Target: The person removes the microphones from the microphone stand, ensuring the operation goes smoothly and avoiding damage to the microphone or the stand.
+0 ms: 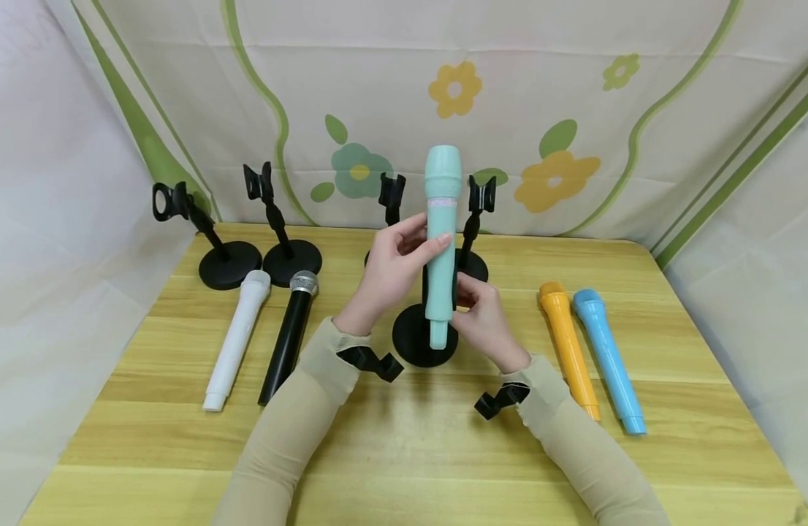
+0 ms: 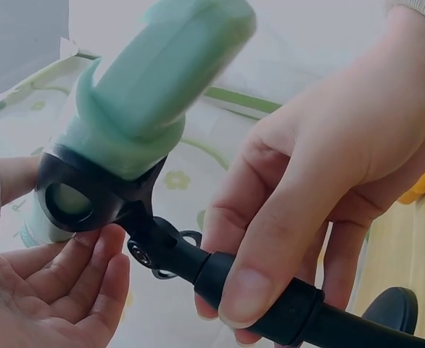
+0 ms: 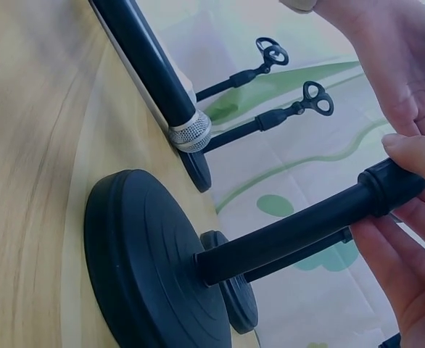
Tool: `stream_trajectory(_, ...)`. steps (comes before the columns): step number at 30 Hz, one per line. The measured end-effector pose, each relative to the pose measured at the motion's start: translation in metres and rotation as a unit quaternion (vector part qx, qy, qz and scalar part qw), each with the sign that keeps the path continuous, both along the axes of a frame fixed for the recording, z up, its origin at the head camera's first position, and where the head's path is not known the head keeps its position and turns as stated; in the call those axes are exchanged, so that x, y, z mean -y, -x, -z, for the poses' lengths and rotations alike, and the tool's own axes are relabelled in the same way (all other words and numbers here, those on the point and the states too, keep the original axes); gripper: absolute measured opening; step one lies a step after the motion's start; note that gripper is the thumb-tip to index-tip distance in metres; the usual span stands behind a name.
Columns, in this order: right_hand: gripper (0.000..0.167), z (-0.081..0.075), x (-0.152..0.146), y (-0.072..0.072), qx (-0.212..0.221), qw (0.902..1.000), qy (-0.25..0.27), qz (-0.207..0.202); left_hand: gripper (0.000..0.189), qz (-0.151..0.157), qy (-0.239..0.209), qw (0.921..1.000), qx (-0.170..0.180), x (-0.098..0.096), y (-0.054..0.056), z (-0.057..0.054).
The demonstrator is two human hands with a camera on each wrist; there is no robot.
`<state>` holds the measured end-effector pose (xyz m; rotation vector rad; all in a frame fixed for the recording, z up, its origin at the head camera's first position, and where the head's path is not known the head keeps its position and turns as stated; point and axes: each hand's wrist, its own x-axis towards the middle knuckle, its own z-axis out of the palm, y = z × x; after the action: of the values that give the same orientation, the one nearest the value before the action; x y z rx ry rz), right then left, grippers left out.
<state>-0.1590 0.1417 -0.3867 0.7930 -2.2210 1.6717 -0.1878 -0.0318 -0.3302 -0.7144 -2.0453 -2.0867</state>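
Observation:
A mint-green microphone (image 1: 443,175) sits upright in the clip (image 2: 111,192) of a black desk stand (image 1: 410,340) at the middle of the table. My left hand (image 1: 396,256) holds the microphone's body, its thumb across the front and its fingers curving behind. Lower down, my right hand (image 1: 486,314) grips the stand's pole; in the left wrist view its thumb and fingers close round the collar (image 2: 285,308) below the clip. The right wrist view shows the stand's round base (image 3: 154,261) on the wood. From the head, the microphone hides most of the pole.
Two stands with bare clips (image 1: 228,264) (image 1: 292,263) stand at the back left, and two more (image 1: 392,191) (image 1: 481,196) behind my hands. White (image 1: 236,343) and black (image 1: 288,336) microphones lie left; orange (image 1: 568,351) and blue (image 1: 608,358) ones lie right. A patterned curtain (image 1: 509,88) hangs behind.

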Motion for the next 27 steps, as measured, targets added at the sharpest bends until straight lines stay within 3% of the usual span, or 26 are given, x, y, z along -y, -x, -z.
stream_trajectory(7,0.022,0.0,0.0,-0.001,-0.007,1.0,-0.002,0.004,0.045,0.008,-0.01,0.9999,-0.001,-0.001,0.006,-0.001)
stream_trajectory(27,0.022,0.007,0.0,0.004,-0.006,0.9999,0.01,-0.001,0.045,-0.007,-0.02,0.9997,0.015,-0.003,0.018,-0.006)
